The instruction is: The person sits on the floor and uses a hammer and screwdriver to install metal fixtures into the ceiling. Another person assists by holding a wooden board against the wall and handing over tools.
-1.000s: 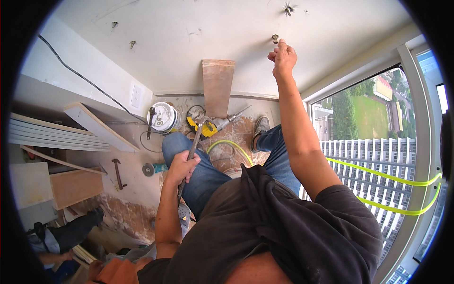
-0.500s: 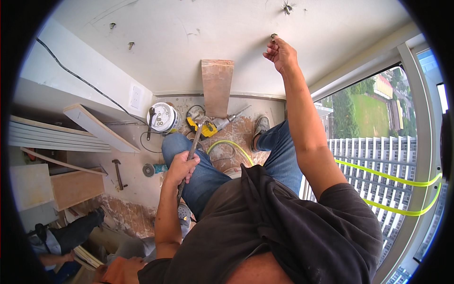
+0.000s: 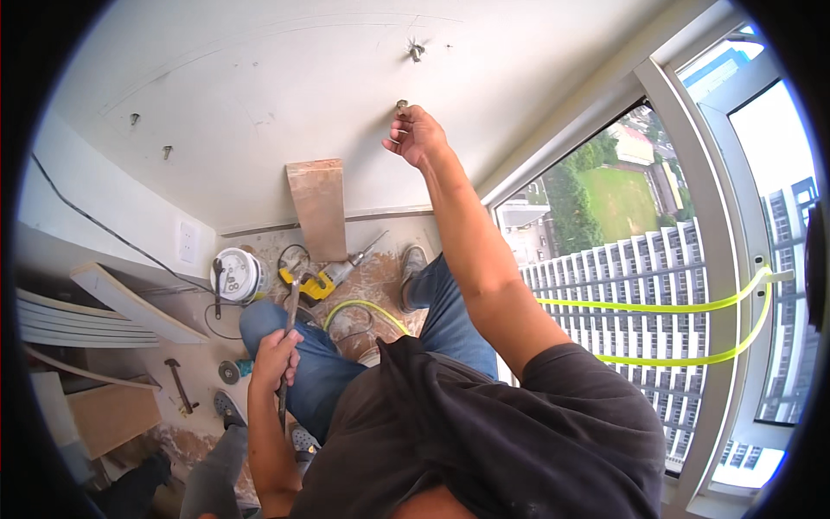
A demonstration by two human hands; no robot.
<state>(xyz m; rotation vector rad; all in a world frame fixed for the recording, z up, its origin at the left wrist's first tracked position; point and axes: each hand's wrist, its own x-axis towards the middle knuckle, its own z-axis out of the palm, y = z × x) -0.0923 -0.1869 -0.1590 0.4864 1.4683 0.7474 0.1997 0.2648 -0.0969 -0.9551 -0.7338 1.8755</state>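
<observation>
Right hand up at the white ceiling, fingers pinched on a small metal anchor bolt set in it. Left hand down by the thigh, fist closed around a long metal tool, held roughly upright. On the floor below: yellow drill, white bucket, plywood board leaning on the wall, yellow-green hose.

Only 1 label-bearing thing: round white plastic bucket on the floor by the wall, left of the yellow drill, with a dark printed patch on its lid, perhaps a label. Blurred. No signs or screens visible.
</observation>
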